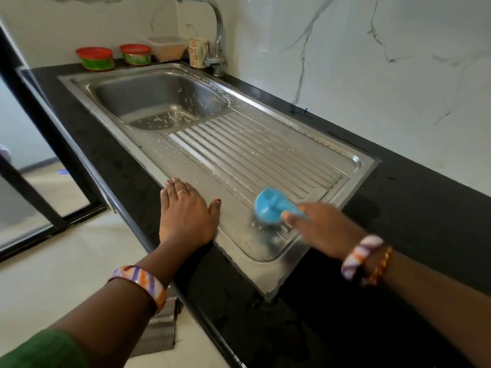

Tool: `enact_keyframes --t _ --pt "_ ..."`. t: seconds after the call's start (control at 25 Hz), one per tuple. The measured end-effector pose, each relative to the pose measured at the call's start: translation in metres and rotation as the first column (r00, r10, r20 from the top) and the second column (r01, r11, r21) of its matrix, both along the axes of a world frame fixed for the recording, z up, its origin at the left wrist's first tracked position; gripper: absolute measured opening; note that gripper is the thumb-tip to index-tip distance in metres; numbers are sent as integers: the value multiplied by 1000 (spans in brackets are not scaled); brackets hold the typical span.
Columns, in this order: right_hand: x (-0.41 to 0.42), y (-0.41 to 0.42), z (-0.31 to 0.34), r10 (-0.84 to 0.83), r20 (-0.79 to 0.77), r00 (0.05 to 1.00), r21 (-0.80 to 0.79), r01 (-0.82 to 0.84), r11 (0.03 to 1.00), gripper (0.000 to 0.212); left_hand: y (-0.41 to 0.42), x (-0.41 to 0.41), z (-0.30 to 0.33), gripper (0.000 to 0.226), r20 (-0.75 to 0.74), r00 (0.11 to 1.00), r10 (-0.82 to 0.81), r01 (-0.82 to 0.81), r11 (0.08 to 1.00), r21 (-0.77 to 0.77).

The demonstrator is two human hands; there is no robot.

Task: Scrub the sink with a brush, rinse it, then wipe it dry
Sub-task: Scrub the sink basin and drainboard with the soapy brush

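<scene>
The steel sink (111,83) has a basin at the left and a ribbed drainboard (252,152) at the right, both flecked with white suds. My right hand (321,228) grips the handle of a blue scrub brush (269,207), whose head presses on the near right corner of the drainboard. The hand and brush are motion-blurred. My left hand (186,211) rests flat, fingers straight, on the sink's front rim and the black counter edge. A chrome tap (216,35) stands behind the basin.
Two red-lidded green containers (97,58), a clear lidded box (167,47) and a patterned mug (198,53) stand at the back of the black counter (398,197). A grey cloth (162,330) lies on the floor below the counter's edge. A marble wall rises at the right.
</scene>
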State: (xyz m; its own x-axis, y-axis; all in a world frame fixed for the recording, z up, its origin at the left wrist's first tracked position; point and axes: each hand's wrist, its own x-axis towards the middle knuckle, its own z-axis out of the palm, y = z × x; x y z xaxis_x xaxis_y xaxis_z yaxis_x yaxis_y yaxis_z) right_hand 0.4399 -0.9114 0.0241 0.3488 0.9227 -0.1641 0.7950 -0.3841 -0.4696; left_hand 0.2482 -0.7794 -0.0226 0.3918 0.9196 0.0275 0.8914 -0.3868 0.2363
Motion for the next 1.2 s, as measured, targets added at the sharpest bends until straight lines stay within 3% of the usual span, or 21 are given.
enact_keyframes --t 0.08,0.12,0.2,0.28,0.36,0.56,0.64,0.72,0.8,0.88,0.96,1.04,1.12,1.2 --pt "-10 -5 6 79 -4 997 -9 -79 997 37 0 0 0 79 -7 1000 5 -5 1000 1" --pt "4 1 9 36 1 999 12 -36 999 38 0 1 1 79 -9 1000 7 -7 1000 -1" --pt "57 20 13 -154 109 982 26 152 988 40 0 1 0 79 -12 1000 16 -16 1000 2" --pt "111 27 19 -371 217 903 53 369 928 46 1 1 -1 79 -16 1000 20 -20 1000 7" --pt "136 22 16 -474 252 844 48 478 877 53 1 1 -1 79 -12 1000 22 -22 1000 9" --pt "55 -12 5 -181 96 979 -54 186 981 34 0 0 -1 78 -18 1000 13 -12 999 29" --pt "19 -34 8 -43 31 999 -124 47 991 38 0 0 -1 78 -22 1000 15 -14 999 32" --pt "26 -30 14 -12 30 999 -95 15 995 42 0 0 0 78 -20 1000 19 -19 999 30" --pt "73 -11 18 -156 170 973 -58 168 984 46 0 0 0 77 -10 1000 21 -21 999 26" --pt "126 -4 28 -397 301 867 48 402 914 51 0 -1 0 77 -4 1000 20 -20 1000 21" --pt "156 -10 33 -553 306 775 75 559 826 53 0 -1 -2 76 9 1000 21 -21 999 28" --pt "150 -12 31 -484 324 813 25 504 863 51 1 0 -3 76 7 1000 17 -17 999 33" --pt "113 -25 31 -276 344 898 -75 319 945 44 3 1 -4 77 1 1000 16 -16 999 34" --pt "63 -47 33 -56 245 968 -190 104 976 38 4 0 -5 77 4 1000 16 -16 999 36"
